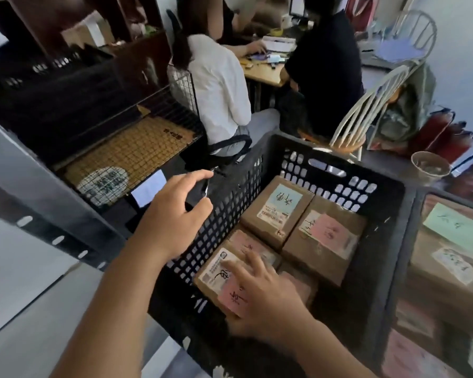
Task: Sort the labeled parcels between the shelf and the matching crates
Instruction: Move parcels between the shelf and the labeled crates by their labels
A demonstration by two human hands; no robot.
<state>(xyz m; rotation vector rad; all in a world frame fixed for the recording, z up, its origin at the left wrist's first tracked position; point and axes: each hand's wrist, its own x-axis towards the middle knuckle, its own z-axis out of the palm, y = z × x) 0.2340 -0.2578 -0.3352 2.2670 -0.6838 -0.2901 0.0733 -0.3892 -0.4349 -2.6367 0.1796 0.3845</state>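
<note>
**Down in the crate, hands among the parcels**

Right now I see my right hand (260, 293) lying with fingers spread and fairly straight on a brown parcel (219, 279) at the near left of the black crate (388, 203); whether the thumb hooks its edge I cannot tell. That parcel bears a white printed label and a pink handwritten one. My left hand (172, 211) hovers over the crate's left wall, thumb and forefinger curved apart, holding nothing I can make out. Deeper in the crate lie a blue-labelled parcel (277, 211) and, touching it, a pink-labelled parcel (325, 241). To the right sits a second crate (415, 214) with more boxes. On the left runs a grey metal shelf (47, 203), with a wire basket (129, 151) behind it. Two people sit at a wooden desk (265, 73) beyond, near a white spindle chair (366, 113).
</note>
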